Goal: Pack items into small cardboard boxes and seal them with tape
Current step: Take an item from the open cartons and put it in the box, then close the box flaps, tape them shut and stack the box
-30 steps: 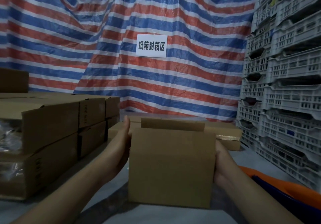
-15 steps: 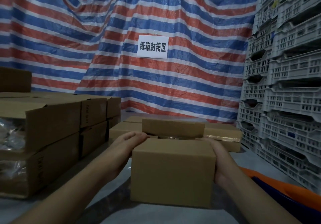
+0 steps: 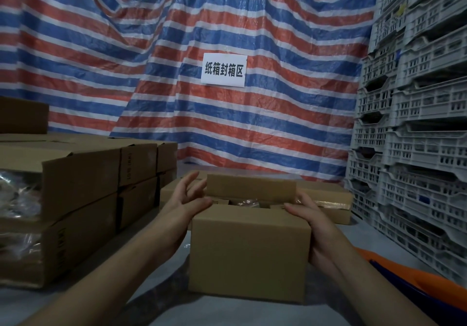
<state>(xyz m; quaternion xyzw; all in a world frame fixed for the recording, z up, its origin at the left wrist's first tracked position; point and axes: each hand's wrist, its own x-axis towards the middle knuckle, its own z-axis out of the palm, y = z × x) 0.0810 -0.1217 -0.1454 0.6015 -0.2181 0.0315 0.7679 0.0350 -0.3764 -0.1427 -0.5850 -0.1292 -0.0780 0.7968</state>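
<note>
The small brown cardboard box (image 3: 249,252), seemingly light and stiff, was held at its sides by the loosely spread left hand (image 3: 188,199) and the gripping right hand (image 3: 312,220).

1. You've got a small plain brown cardboard box (image 3: 249,252) sitting upright on the grey table, right in front of you, long side facing you.
2. Its top isn't closed: the far flap (image 3: 251,186) stands up straight, and the near flap is folded in over the opening.
3. Through the gap between them you can just make out something shiny and plastic-wrapped (image 3: 243,203) inside. Can't tell what it is.
4. No tape visible on the sides you can see.
</note>
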